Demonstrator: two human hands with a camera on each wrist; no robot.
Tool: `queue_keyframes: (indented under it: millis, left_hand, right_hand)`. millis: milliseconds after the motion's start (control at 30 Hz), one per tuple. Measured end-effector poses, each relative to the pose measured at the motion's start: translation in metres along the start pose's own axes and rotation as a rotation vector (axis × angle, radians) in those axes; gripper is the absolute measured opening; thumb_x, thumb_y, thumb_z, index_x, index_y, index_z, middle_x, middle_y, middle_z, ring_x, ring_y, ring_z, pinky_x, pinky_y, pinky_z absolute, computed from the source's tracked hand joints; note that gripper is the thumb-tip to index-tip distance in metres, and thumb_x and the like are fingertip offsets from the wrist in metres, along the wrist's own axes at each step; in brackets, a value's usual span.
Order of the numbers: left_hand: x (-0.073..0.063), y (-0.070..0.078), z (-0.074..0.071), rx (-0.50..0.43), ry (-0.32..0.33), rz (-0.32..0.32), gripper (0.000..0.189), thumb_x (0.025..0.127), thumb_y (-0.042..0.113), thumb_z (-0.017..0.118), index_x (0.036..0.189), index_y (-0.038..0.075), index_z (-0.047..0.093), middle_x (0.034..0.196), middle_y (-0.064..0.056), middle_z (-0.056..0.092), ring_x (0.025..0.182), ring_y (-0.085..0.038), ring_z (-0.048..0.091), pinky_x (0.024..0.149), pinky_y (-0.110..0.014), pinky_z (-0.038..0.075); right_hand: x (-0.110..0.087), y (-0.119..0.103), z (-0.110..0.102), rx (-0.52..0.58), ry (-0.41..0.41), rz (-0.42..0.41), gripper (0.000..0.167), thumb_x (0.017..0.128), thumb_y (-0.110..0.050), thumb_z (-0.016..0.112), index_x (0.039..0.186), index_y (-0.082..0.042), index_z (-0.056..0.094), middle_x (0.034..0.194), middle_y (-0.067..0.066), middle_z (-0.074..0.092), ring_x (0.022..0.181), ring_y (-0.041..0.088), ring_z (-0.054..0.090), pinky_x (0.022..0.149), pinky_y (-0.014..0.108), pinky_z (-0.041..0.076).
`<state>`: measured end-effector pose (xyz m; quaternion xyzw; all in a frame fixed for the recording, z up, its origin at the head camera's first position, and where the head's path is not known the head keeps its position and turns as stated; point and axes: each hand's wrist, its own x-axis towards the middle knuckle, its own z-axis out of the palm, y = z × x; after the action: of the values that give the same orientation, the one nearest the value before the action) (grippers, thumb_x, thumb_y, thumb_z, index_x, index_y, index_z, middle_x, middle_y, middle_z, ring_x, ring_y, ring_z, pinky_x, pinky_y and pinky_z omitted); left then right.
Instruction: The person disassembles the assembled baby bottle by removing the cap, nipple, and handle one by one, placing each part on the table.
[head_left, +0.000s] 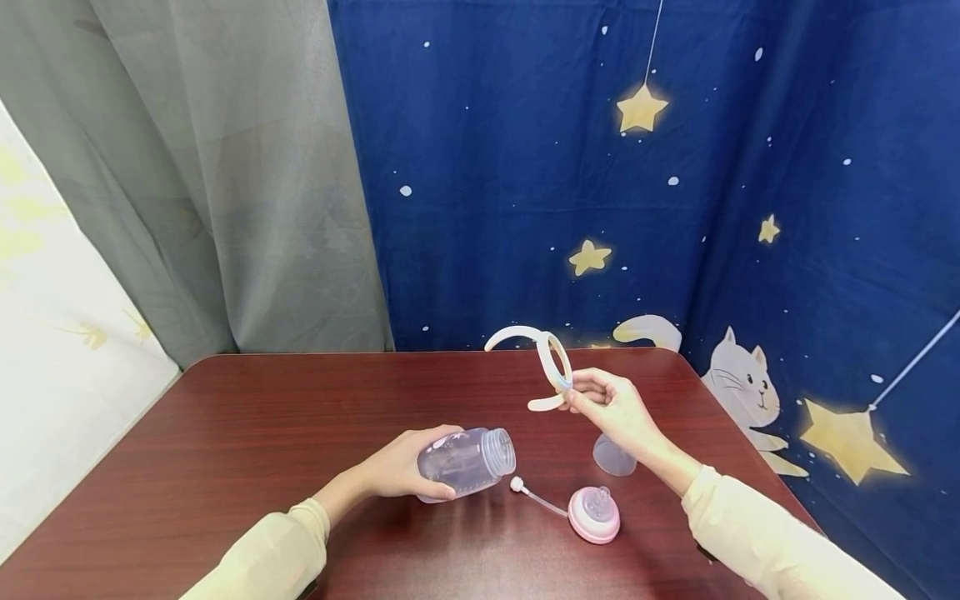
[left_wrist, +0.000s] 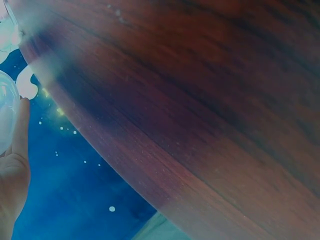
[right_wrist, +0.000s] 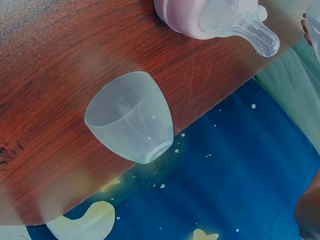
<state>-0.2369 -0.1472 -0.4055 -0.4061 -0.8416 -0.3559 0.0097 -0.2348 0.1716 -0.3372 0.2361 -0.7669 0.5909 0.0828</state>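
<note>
My left hand [head_left: 401, 467] grips a translucent baby bottle [head_left: 467, 460] around its body. The bottle is tipped over, its uncapped threaded neck pointing right. Up and to the right, my right hand [head_left: 609, 407] pinches a white bottle handle [head_left: 546, 358], a ring with two curved arms, by its lower edge. Below that hand, a pink nipple collar [head_left: 594, 517] lies on the table, nipple up, with its straw and white weighted end stretching left. A clear dome cap [head_left: 615, 457] stands behind the collar, partly covered by my right wrist.
The dark red wooden table [head_left: 285, 425] ends at a rounded far edge. Behind it hang a grey curtain [head_left: 292, 183] and a blue curtain [head_left: 510, 167] with stars and a cat. A pale curtain [head_left: 60, 333] is at the left.
</note>
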Motion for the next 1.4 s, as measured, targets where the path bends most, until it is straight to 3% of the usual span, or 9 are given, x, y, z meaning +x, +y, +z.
queue_keyframes:
  millis: [300, 433, 667, 900, 1167, 1400]
  left_hand:
    - [0.000, 0.002, 0.001, -0.004, 0.002, 0.013, 0.068, 0.065, 0.045, 0.073, 0.123, 0.021, 0.046, 0.101, 0.008, 0.057, 0.086, -0.008, 0.054, 0.072, -0.028, 0.044]
    - [-0.001, 0.000, 0.002, -0.003, 0.007, 0.026, 0.067, 0.066, 0.045, 0.073, 0.122, 0.021, 0.046, 0.101, 0.008, 0.057, 0.085, -0.008, 0.054, 0.072, -0.027, 0.044]
    - [-0.001, 0.000, 0.003, -0.005, 0.011, 0.032, 0.068, 0.066, 0.045, 0.073, 0.123, 0.020, 0.046, 0.101, 0.007, 0.057, 0.086, -0.008, 0.053, 0.072, -0.027, 0.044]
    - [-0.002, 0.000, 0.003, -0.012, 0.008, 0.019, 0.068, 0.065, 0.046, 0.073, 0.123, 0.021, 0.046, 0.101, 0.007, 0.057, 0.085, -0.009, 0.054, 0.072, -0.028, 0.044]
    - [-0.002, 0.000, 0.003, -0.005, 0.008, 0.020, 0.068, 0.065, 0.046, 0.073, 0.123, 0.021, 0.046, 0.102, 0.007, 0.057, 0.086, -0.008, 0.053, 0.072, -0.027, 0.044]
    - [-0.001, -0.001, 0.003, 0.017, 0.010, 0.026, 0.069, 0.065, 0.047, 0.073, 0.123, 0.020, 0.046, 0.101, 0.008, 0.057, 0.085, -0.007, 0.054, 0.072, -0.027, 0.044]
  right_hand:
    - [0.003, 0.005, 0.001, -0.005, 0.013, -0.007, 0.027, 0.081, -0.009, 0.064, 0.103, 0.005, 0.056, 0.089, 0.016, 0.062, 0.075, 0.022, 0.062, 0.068, 0.028, 0.048]
    - [0.005, 0.004, 0.001, 0.003, 0.017, 0.012, 0.024, 0.081, -0.006, 0.063, 0.102, 0.005, 0.057, 0.089, 0.017, 0.062, 0.075, 0.025, 0.062, 0.069, 0.032, 0.048]
    - [0.002, -0.015, 0.006, -0.011, 0.019, 0.013, 0.024, 0.082, -0.001, 0.059, 0.103, 0.010, 0.055, 0.090, 0.022, 0.061, 0.078, 0.033, 0.061, 0.070, 0.036, 0.048]
    - [0.008, 0.013, 0.004, 0.035, 0.018, -0.008, 0.027, 0.082, -0.007, 0.062, 0.104, 0.007, 0.056, 0.090, 0.019, 0.062, 0.076, 0.027, 0.062, 0.070, 0.038, 0.047]
    - [0.007, 0.000, 0.009, 0.055, 0.015, 0.009, 0.025, 0.082, 0.003, 0.057, 0.105, 0.012, 0.053, 0.093, 0.029, 0.058, 0.080, 0.040, 0.059, 0.071, 0.038, 0.047]
    - [0.008, -0.008, 0.013, 0.038, 0.036, 0.020, 0.023, 0.082, 0.006, 0.056, 0.103, 0.014, 0.053, 0.091, 0.028, 0.059, 0.081, 0.045, 0.056, 0.070, 0.037, 0.047]
